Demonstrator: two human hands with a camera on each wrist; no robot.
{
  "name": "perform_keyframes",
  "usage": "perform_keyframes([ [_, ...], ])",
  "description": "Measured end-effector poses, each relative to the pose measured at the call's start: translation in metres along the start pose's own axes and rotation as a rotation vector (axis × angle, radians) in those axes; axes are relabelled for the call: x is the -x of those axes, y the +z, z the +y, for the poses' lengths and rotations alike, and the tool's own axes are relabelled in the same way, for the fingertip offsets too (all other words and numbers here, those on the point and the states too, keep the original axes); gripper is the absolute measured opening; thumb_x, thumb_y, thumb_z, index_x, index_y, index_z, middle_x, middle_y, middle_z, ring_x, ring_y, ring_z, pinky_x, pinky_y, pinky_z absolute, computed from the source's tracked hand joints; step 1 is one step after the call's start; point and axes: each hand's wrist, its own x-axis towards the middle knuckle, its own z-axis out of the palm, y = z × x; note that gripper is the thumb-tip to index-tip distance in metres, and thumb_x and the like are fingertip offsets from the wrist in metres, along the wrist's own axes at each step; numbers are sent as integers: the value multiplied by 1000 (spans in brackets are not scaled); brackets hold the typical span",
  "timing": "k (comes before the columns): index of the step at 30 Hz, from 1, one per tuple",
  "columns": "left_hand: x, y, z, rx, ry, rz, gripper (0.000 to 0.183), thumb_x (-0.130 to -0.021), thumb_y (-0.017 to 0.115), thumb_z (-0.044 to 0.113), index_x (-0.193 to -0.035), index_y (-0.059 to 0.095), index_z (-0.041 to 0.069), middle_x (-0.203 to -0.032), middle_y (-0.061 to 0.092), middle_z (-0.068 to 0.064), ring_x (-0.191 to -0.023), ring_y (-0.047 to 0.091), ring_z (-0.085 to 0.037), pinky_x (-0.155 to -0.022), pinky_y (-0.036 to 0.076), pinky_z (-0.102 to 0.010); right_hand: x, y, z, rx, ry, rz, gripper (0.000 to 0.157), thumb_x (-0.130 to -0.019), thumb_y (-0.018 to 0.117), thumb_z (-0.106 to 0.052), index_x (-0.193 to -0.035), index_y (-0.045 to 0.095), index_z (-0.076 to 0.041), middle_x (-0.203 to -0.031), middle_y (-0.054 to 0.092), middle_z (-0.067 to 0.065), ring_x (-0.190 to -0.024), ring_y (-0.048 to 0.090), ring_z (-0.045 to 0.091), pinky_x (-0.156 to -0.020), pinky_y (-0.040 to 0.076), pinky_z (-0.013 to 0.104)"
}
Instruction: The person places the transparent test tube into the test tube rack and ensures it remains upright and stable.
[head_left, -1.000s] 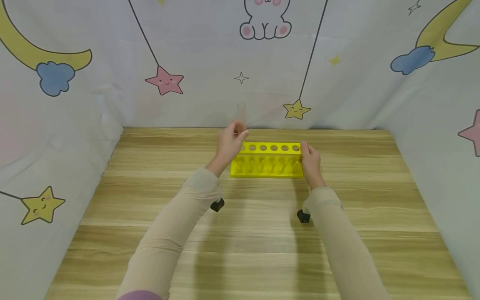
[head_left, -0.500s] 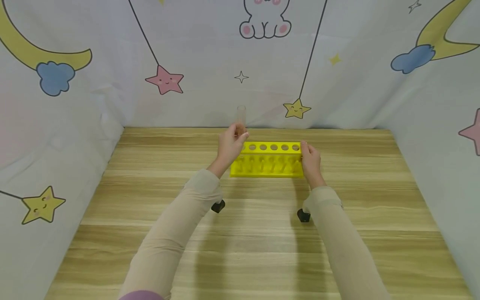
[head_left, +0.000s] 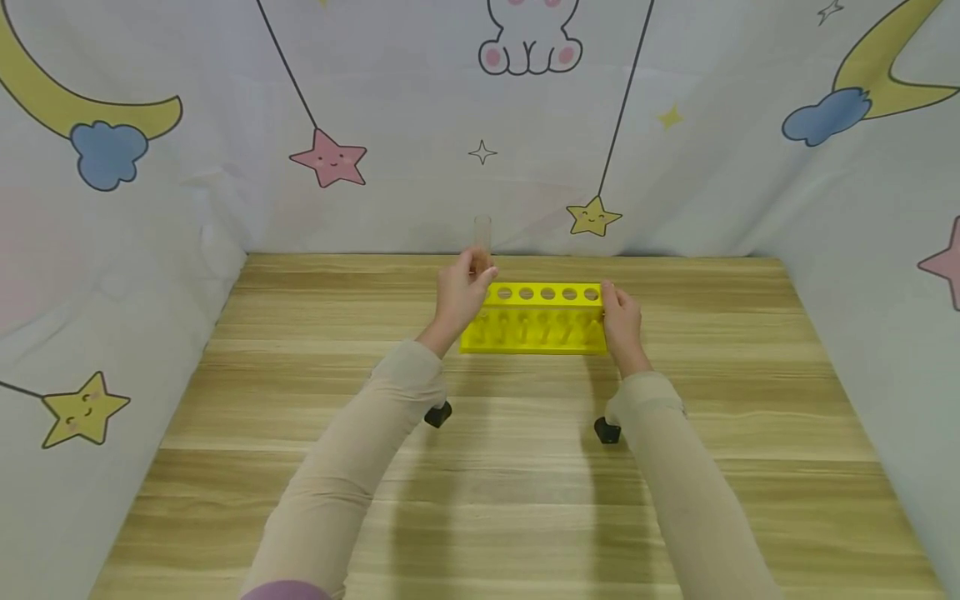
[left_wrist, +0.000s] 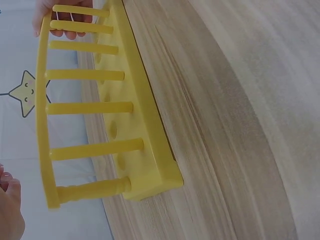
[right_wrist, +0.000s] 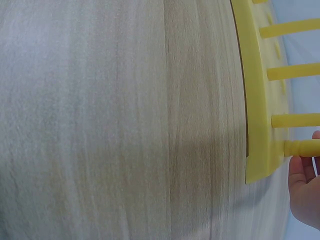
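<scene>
While the left hand point(head_left: 459, 290) works at the left end of the rack, its thumb and fingers pinch a clear tube point(head_left: 482, 236) that stands upright, its upper part rising free of the grip. Holding it low probably gives better control over the bottom end. Fingers cover that end, so I cannot tell whether it sits in the leftmost hole or just above it.

To the right of that grip runs the yellow rack point(head_left: 534, 351), its base flat on the wooden surface point(head_left: 521, 467), near the back edge and about midway between the left and right edges. Its long side lies along the back edge, which seems meant to put the row of holes crosswise before the person, both ends within reach.

At the rack's right end, the right hand point(head_left: 622, 323) is clamped on the end of the frame, thumb near the top plate and fingers round the side. That hold likely keeps the light-looking frame from sliding or tipping.
</scene>
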Motion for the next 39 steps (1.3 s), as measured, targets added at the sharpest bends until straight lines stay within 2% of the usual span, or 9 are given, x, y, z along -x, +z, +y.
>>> perform_keyframes([
  [22, 1, 2, -4, 15, -9, 7, 14, -84, 60, 15, -89, 52, 5, -91, 64, -9, -87, 61, -19, -77, 52, -26, -1, 0, 1, 9, -4, -4, 46, -87, 37, -56, -64, 34, -15, -58, 29, -4, -52, 30, 8, -49, 29, 20],
  [39, 6, 4, -10, -9, 4, -6, 15, -85, 59, 16, -94, 54, 5, -87, 62, -8, -85, 58, -20, -79, 51, -30, 0, 0, 0, 13, -12, 6, 44, -89, 37, -51, -64, 35, -15, -59, 31, -4, -54, 32, 9, -51, 29, 21],
])
